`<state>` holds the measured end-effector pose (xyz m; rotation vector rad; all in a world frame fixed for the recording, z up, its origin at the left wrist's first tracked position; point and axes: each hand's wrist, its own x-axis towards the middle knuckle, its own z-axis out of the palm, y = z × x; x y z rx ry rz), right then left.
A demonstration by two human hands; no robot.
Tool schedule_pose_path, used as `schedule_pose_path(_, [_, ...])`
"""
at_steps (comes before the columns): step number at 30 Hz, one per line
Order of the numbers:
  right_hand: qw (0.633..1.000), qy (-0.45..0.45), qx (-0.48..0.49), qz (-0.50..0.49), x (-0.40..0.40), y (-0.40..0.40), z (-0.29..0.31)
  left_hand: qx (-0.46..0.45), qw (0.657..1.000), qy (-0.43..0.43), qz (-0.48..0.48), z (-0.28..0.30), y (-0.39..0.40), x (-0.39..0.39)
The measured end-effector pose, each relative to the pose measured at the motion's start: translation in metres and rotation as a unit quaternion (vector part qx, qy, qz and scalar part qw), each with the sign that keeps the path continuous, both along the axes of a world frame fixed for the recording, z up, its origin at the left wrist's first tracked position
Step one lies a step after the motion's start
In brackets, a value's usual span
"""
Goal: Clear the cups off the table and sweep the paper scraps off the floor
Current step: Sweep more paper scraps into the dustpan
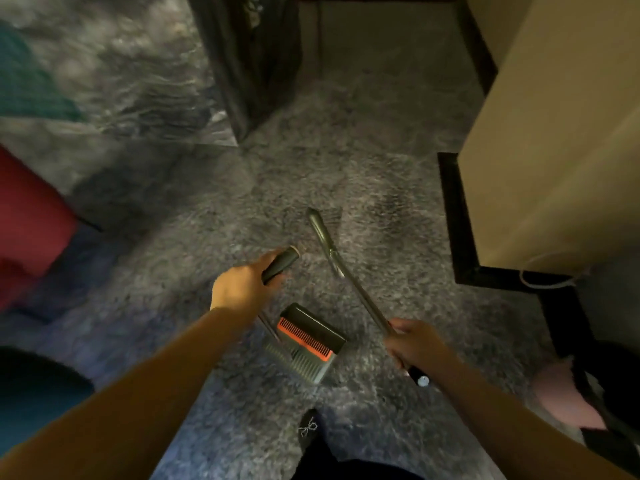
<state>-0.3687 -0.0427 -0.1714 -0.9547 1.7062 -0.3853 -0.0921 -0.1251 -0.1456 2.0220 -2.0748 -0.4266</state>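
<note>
My left hand [239, 287] grips the dark handle [280, 265] of an upright dustpan [306, 342], whose grey pan with an orange comb strip hangs just above the grey carpet. My right hand [414, 344] grips the thin metal pole of a broom [349, 285]. The pole runs up and left to the dark broom end [320, 225] over the carpet. The picture is blurred. No cups or paper scraps show in this view.
A black bin bag [249, 57] hangs at the top centre. A beige wall corner [554, 150] with black skirting stands at the right. Red and teal furniture [27, 209] sits at the left. A pink object [561, 400] lies at the lower right. My black shoe [308, 431] is below.
</note>
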Motion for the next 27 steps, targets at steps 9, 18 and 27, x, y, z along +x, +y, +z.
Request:
schedule_pose_path(9, [0.998,-0.057,0.028,0.017,0.087,-0.118,0.003,0.01,0.99,0.064,0.125,-0.011,-0.063,0.092])
schedule_pose_path(18, [0.995,-0.044,0.017,0.086,0.15,-0.257,-0.013,0.012,0.958,0.157,0.238,-0.023,-0.159,0.156])
schedule_pose_path(27, [0.98,-0.056,0.026,0.191,0.21,-0.439,-0.015,-0.015,0.916,0.141,0.375,-0.021,-0.273,0.212])
